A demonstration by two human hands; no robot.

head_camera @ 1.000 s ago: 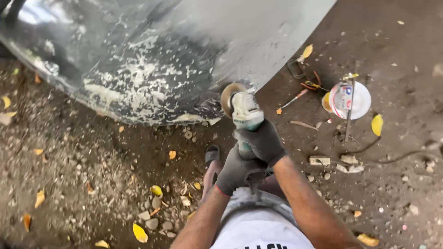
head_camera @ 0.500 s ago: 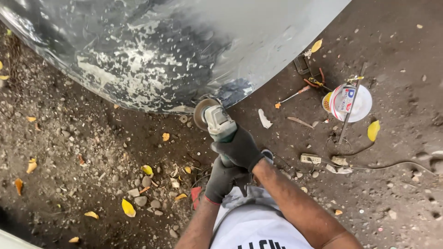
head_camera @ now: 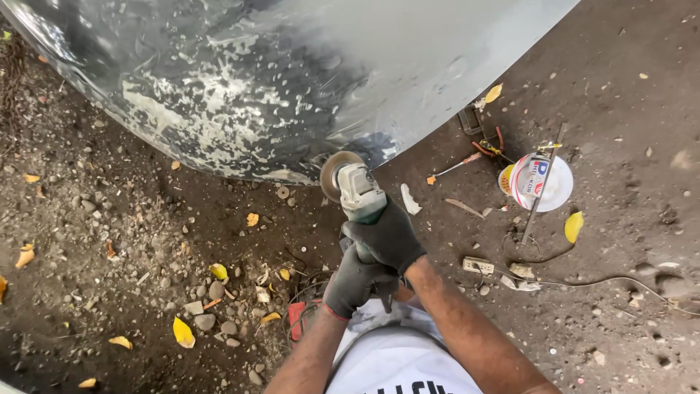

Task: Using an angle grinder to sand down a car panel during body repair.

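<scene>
Both gloved hands, right hand [head_camera: 386, 235] ahead of left hand [head_camera: 355, 281], clamp the angle grinder [head_camera: 355, 190], steadying its disc at the lower edge of the sanded car body panel [head_camera: 277, 80].

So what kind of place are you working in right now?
Probably an informal outdoor body-repair spot. A big sanded metal panel stands over a bare dirt floor with fallen leaves. Both gloved hands, left hand and right hand, hold an angle grinder, beside a tin.
</scene>
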